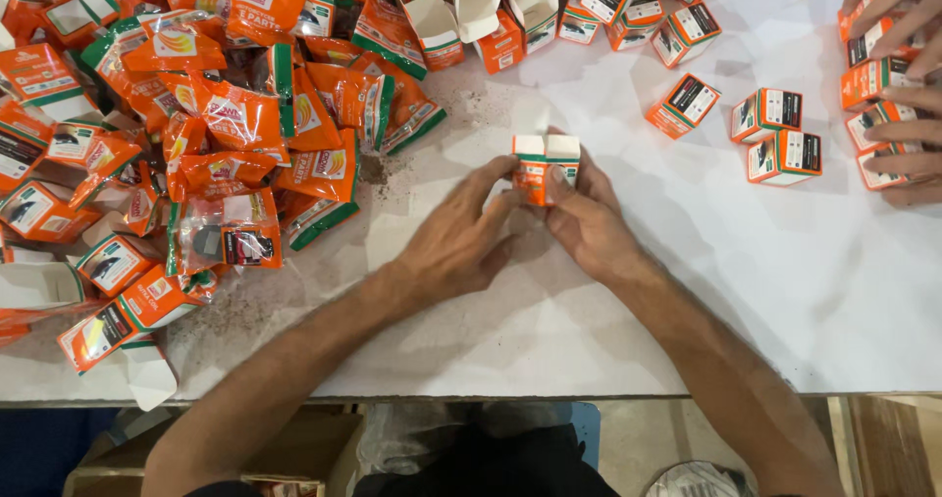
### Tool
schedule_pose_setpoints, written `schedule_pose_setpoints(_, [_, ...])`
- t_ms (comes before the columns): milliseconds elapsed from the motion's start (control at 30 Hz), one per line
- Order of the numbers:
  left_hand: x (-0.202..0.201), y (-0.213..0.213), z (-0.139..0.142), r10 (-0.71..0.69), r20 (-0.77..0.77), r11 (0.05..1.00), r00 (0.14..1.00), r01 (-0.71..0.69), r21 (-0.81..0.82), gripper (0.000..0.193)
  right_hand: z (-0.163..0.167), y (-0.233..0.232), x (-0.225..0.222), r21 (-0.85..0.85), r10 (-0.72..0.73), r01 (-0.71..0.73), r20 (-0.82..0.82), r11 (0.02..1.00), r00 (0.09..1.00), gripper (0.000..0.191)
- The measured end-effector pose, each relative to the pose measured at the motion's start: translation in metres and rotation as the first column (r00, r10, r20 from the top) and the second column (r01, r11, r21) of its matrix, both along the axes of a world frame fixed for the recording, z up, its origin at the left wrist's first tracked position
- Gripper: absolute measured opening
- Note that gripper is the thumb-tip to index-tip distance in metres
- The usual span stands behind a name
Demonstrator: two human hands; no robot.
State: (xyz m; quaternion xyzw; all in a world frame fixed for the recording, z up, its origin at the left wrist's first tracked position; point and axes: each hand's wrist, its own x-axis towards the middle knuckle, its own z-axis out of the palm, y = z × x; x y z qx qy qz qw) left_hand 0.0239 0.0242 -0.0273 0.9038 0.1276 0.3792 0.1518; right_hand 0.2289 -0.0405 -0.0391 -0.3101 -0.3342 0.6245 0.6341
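- The white table top (687, 291) carries everything: a heap of crinkled orange and green plastic pouches (235, 124) fills its left side, and empty small cartons with their flaps up (471, 6) lie along the far edge.
- Closed small orange, white and green cardboard cartons (775, 134) sit in a loose group to the right, well apart from the heap; another person's hands (898, 85) rest on more of them at the right edge.
- Between the two, near the middle of the table, the left hand (456, 247) and the right hand (584, 222) meet on one small orange cardboard carton with white top flaps (543, 166).
- To my eye the flaps stand open and want folding flat; a steady pinch low on the carton's sides would leave the top free.
- Both hands have fingers curled close, thumbs and fingertips pressed to the carton from either side, holding it upright just above the table.
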Motion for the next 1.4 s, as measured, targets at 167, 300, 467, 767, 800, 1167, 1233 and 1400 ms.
schedule_pose_setpoints(167, [-0.022, 0.068, 0.005, 0.491, -0.225, 0.861, 0.841, -0.508, -0.018, 0.062, -0.004, -0.003, -0.017, 0.128, -0.142, 0.084, 0.562, 0.988, 0.815, 0.071])
schedule_pose_setpoints(300, [-0.008, 0.096, 0.001, 0.59, -0.353, 0.807, 0.726, -0.551, 0.214, 0.078, -0.005, -0.01, -0.032, 0.19, -0.155, -0.001, 0.803, 0.982, 0.575, 0.063])
schedule_pose_setpoints(467, [-0.021, 0.078, -0.006, 0.32, -0.429, 0.944, 0.845, -0.321, 0.07, 0.08, 0.002, -0.008, -0.025, 0.243, -0.236, 0.029, 0.898, 0.97, 0.373, 0.06])
schedule_pose_setpoints(767, [-0.043, 0.029, 0.027, 0.222, -0.02, 0.848, 0.975, -0.203, -0.489, 0.038, 0.004, -0.005, -0.024, 0.314, -0.308, 0.03, 0.903, 0.949, 0.301, 0.057])
schedule_pose_setpoints(800, [-0.044, 0.022, 0.031, 0.201, 0.105, 0.897, 0.974, -0.139, -0.42, 0.036, 0.004, -0.004, -0.024, 0.301, -0.295, 0.028, 0.908, 0.953, 0.296, 0.053])
schedule_pose_setpoints(1167, [-0.025, 0.012, 0.003, 0.177, -0.006, 0.9, 0.984, -0.159, 0.406, 0.033, 0.003, -0.002, -0.024, 0.312, -0.306, 0.017, 0.918, 0.95, 0.253, 0.059])
schedule_pose_setpoints(1233, [-0.024, 0.01, 0.002, 0.177, -0.057, 0.934, 0.983, -0.149, 0.326, 0.037, 0.001, -0.003, -0.026, 0.423, -0.408, -0.012, 0.882, 0.906, 0.236, 0.063])
schedule_pose_setpoints(1400, [-0.014, 0.002, 0.011, 0.201, -0.087, 0.956, 0.976, -0.175, 0.237, 0.038, 0.001, -0.005, -0.027, 0.354, -0.351, 0.03, 0.909, 0.935, 0.225, 0.062])
